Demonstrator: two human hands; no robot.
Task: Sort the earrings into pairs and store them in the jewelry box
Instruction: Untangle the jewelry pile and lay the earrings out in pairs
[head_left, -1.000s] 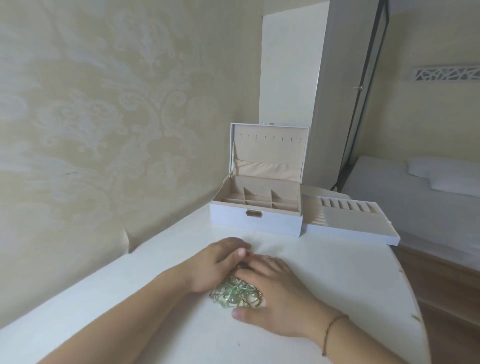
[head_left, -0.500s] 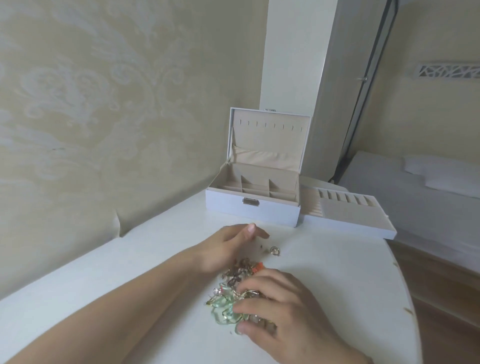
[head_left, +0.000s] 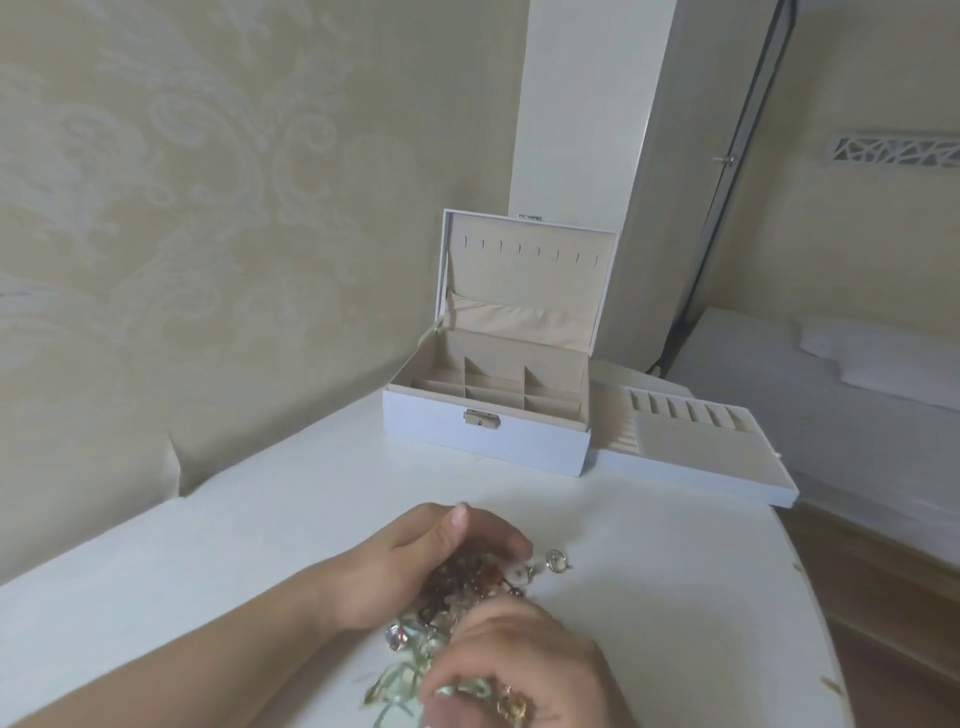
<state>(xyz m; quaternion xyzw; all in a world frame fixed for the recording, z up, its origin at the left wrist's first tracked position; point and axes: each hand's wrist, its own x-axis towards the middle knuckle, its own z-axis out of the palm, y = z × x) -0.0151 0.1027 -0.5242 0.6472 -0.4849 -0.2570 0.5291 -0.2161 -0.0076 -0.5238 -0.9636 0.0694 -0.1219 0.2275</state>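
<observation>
The white table (head_left: 649, 597) filled the lower view, set against a patterned cream wall (head_left: 182, 208), with a bed (head_left: 831, 395) off to the right. At the table's far side stood the jewelry box (head_left: 488, 415), lid up and its small compartments bare, and its tray (head_left: 691, 447) lay just beside it on the right. Nearer, the earrings (head_left: 467, 587) lay in one tangled heap on the tabletop, and a single ring-shaped earring (head_left: 556, 561) sat just apart at the heap's right edge. The left hand (head_left: 415, 566) curled round the heap's far side, fingers bent over the pieces, while the right hand (head_left: 519, 670) gripped a cluster of green and gold pieces at the near side. These pieces looked light, small and hard, with hooks likely to snag one another, so each was best pinched by its body and drawn out gently instead of tugged.
</observation>
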